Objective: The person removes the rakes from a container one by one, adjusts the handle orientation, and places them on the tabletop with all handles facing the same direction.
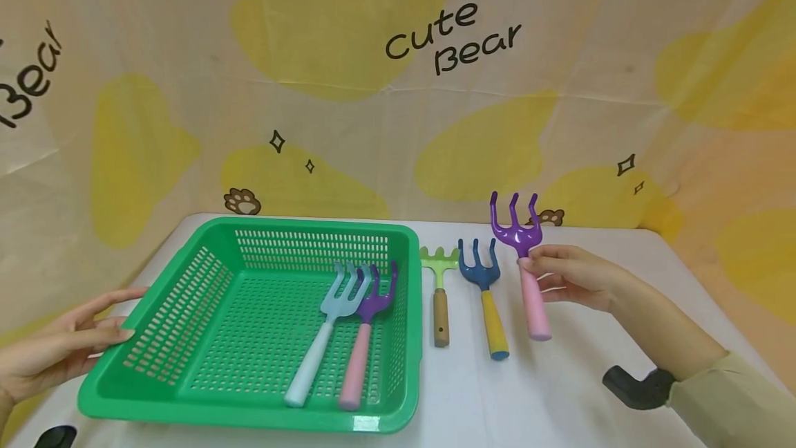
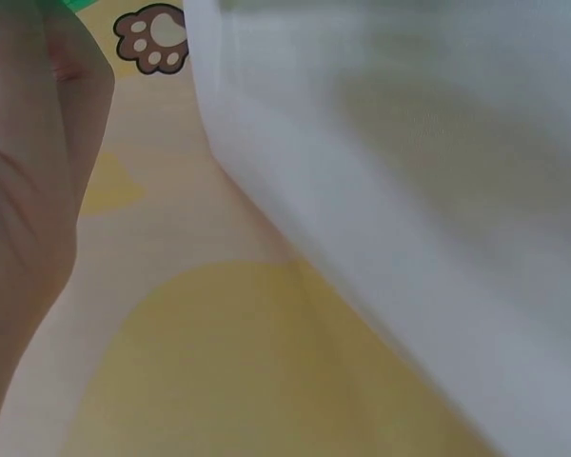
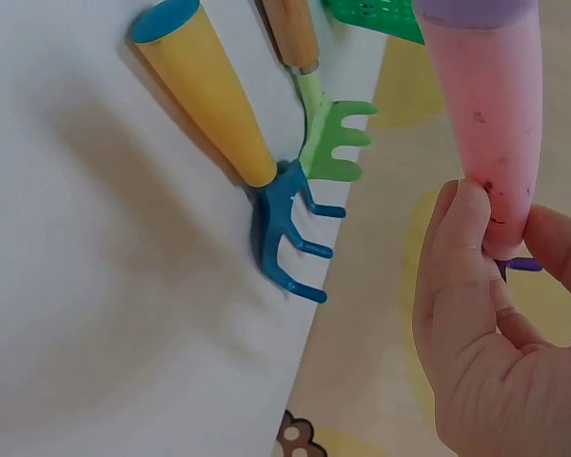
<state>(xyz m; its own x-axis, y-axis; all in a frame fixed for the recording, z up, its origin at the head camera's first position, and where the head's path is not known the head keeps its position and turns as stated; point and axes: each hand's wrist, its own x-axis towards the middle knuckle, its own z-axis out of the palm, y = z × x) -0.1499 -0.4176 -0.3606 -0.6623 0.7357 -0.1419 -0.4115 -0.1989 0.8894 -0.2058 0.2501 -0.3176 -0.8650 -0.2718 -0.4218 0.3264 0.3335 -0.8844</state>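
My right hand (image 1: 575,275) pinches a hand rake with a purple three-pronged head and pink handle (image 1: 536,303), raised with its prongs up. The right wrist view shows thumb and fingers at the head end of the pink handle (image 3: 485,114). At the left side of a green plastic basket (image 1: 249,417), my left hand (image 1: 74,337) holds the rim, thumb over the edge. Inside the basket, a pale blue fork (image 1: 314,358) overlaps another purple-and-pink rake (image 1: 356,365). Beside the raised rake lies a blue rake with a yellow handle (image 1: 494,323).
A green rake with a wooden handle (image 1: 441,316) lies between the basket and the yellow-handled rake. The white table (image 1: 584,393) ends at a printed cloth backdrop (image 1: 373,123). In the left wrist view, the table's white cover (image 2: 409,238) hangs over its edge.
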